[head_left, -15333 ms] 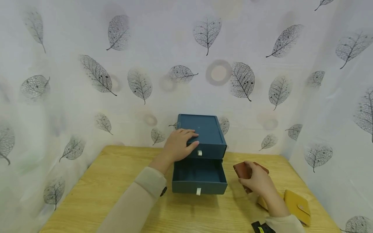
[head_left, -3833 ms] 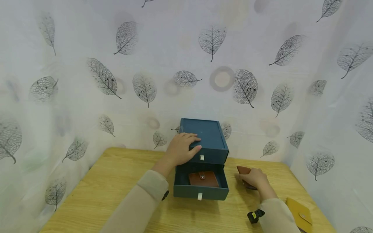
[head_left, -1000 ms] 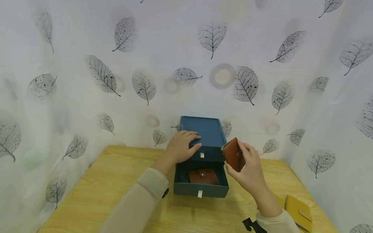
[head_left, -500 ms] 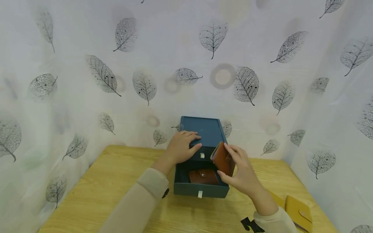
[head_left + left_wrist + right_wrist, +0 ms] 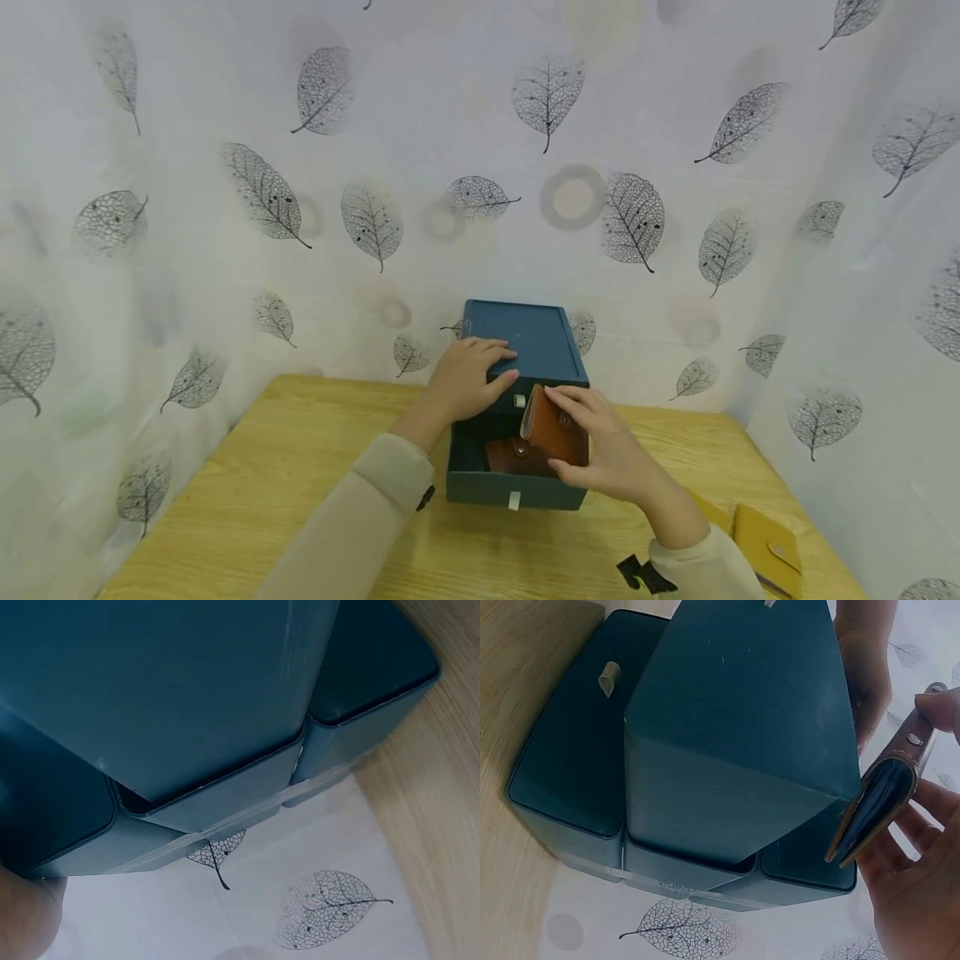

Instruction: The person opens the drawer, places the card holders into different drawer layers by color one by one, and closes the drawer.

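Note:
A blue desktop drawer unit (image 5: 521, 337) stands against the patterned backdrop, its drawer (image 5: 513, 490) below the top one pulled out. My left hand (image 5: 465, 379) rests on the unit's top left edge with extended fingers. Inside the drawer lies a brown snap wallet (image 5: 504, 457), partly covered in the head view. Over the drawer's right side my right hand (image 5: 611, 446) holds a second brown wallet (image 5: 557, 429) between thumb and fingers, tilted. The right wrist view shows this wallet's snap strap (image 5: 913, 740) and dark inside, close beside the drawer's wall (image 5: 727, 735).
Two yellow wallets, one in front (image 5: 772, 546) and one partly behind the right arm (image 5: 711, 510), lie on the right of the wooden table (image 5: 300, 475). Leaf-printed cloth (image 5: 420, 108) hangs behind and at both sides.
One brown wallet entered the drawer between the first two frames. The second was lifted off the table and moved left and down over the drawer. My left hand stays on the unit.

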`<state>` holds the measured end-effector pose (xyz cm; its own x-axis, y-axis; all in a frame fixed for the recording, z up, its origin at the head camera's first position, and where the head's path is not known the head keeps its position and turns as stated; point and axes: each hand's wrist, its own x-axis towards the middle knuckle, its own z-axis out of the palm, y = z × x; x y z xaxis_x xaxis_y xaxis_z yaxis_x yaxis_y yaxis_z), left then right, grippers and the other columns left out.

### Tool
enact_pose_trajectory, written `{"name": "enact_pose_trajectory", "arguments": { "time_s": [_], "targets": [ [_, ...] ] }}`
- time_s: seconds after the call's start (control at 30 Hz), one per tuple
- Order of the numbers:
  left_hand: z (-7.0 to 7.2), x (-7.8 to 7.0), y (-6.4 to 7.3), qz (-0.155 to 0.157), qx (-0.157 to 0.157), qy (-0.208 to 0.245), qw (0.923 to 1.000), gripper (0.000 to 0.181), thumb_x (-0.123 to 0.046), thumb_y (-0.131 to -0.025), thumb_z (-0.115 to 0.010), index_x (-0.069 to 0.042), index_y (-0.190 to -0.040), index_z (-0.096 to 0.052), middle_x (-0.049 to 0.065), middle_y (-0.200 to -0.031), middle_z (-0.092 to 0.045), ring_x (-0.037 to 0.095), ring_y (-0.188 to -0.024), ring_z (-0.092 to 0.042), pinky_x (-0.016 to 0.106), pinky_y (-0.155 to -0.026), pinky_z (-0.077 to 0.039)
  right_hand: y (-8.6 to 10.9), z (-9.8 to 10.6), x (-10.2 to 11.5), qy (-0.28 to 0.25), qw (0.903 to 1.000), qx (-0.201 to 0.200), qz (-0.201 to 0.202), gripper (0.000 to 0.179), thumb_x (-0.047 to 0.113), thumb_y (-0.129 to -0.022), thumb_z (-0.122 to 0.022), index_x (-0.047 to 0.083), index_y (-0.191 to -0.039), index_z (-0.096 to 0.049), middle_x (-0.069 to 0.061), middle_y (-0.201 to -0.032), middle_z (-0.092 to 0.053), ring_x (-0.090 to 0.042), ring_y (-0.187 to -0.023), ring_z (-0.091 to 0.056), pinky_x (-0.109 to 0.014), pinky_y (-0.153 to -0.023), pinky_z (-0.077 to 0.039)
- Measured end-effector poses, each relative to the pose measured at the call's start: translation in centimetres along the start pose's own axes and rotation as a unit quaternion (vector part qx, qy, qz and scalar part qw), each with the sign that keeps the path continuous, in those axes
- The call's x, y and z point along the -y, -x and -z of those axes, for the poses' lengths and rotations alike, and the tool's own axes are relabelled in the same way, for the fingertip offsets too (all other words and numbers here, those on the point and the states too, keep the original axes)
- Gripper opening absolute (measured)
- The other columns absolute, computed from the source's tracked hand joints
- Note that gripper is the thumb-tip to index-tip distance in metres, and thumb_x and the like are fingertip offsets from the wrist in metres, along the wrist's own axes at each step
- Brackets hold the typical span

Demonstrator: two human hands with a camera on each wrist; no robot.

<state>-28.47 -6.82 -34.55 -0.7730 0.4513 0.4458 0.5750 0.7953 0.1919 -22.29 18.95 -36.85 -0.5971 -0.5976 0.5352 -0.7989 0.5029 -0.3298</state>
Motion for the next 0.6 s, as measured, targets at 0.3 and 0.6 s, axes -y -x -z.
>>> {"name": "enact_pose_trajectory", "arguments": {
  "time_s": [0.3, 0.6],
  "targets": [
    [-0.1, 0.11, 0.02, 0.003, 0.005, -0.007, 1.0, 0.045, -0.048, -0.104, -0.048, -0.023, -0.138, -0.062, 0.0, -0.148, -0.052, 0.025, -0.136, -0.046, 0.049, -0.116, -0.034, -0.25, -0.26, 0.0, -0.019, 0.9988, 0.045, -0.001, 0.081, 0.023, -0.08, -0.083, 0.021, -0.152, -0.045, 0.0, -0.149, -0.044, -0.022, -0.126, -0.046, -0.043, -0.088, -0.054],
    [-0.07, 0.02, 0.08, 0.005, 0.0, -0.006, 1.0, 0.045, -0.049, -0.103, -0.049, -0.023, -0.137, -0.062, 0.001, -0.147, -0.053, 0.026, -0.136, -0.046, 0.049, -0.115, -0.034, -0.59, 0.06, -0.19, -0.066, 0.9927, 0.099, -0.017, 0.077, 0.025, -0.082, -0.081, 0.027, -0.151, -0.046, 0.002, -0.148, -0.043, -0.02, -0.122, -0.048, -0.035, -0.083, -0.055]
  ]
}}
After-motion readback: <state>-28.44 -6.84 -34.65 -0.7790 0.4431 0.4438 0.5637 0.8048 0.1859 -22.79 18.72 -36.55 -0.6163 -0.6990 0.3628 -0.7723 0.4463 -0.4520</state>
